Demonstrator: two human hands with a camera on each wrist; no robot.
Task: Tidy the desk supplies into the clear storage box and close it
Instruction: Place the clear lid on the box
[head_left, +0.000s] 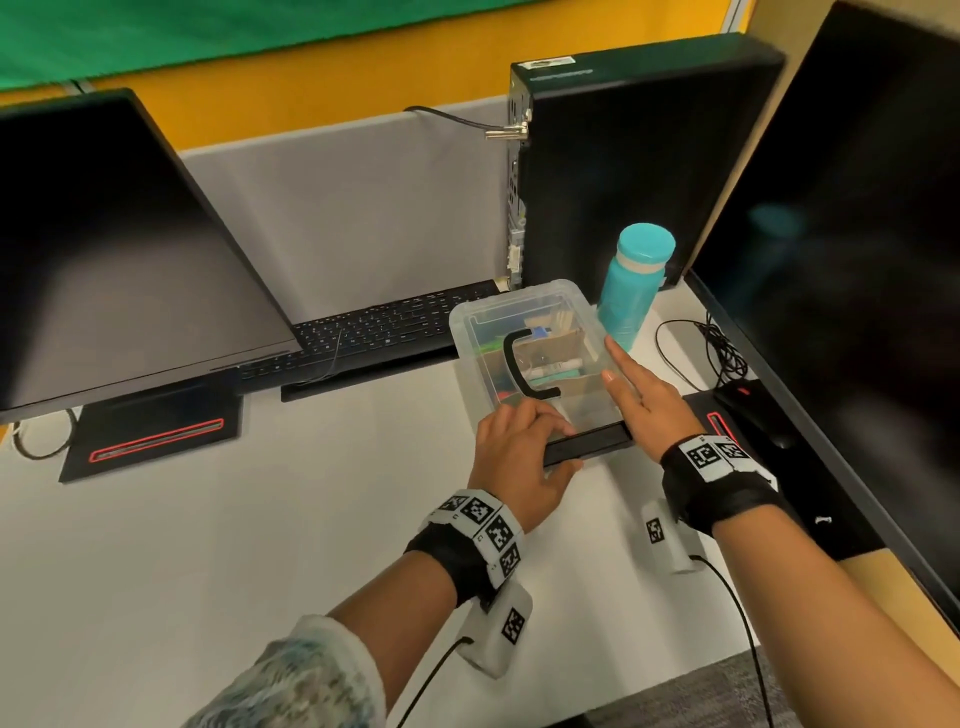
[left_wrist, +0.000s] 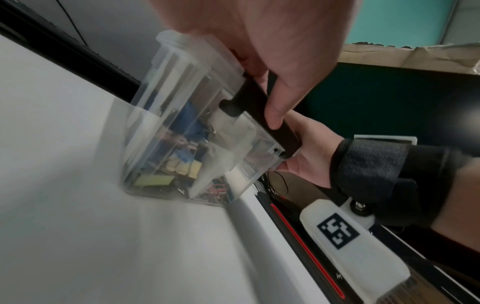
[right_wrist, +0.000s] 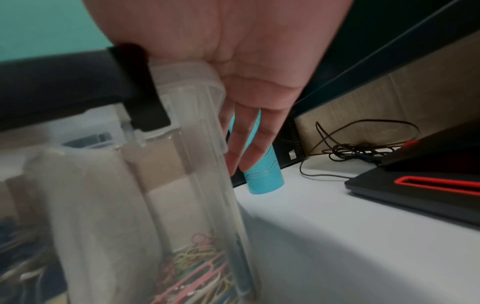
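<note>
The clear storage box (head_left: 524, 325) stands on the white desk with its lid on and a black carry handle (head_left: 519, 371) lying flat on top. Through its walls (left_wrist: 166, 123) I see paper, coloured notes and paper clips (right_wrist: 197, 257). My left hand (head_left: 556, 447) grips the black latch (head_left: 597, 441) at the box's near end, fingers curled over the top and thumb (left_wrist: 278, 98) pressed on the latch bar (left_wrist: 257, 107). My right hand (head_left: 618, 364) lies flat with straight fingers along the lid's right edge; its palm (right_wrist: 246, 61) rests on the lid's rim.
A teal bottle (head_left: 634, 280) stands just behind the box on the right. A keyboard (head_left: 374, 332) and a dark monitor (head_left: 119, 249) are to the left, a PC tower (head_left: 623, 156) behind. A second monitor (head_left: 857, 260), a mouse (head_left: 753, 410) and tangled cable (head_left: 717, 348) crowd the right.
</note>
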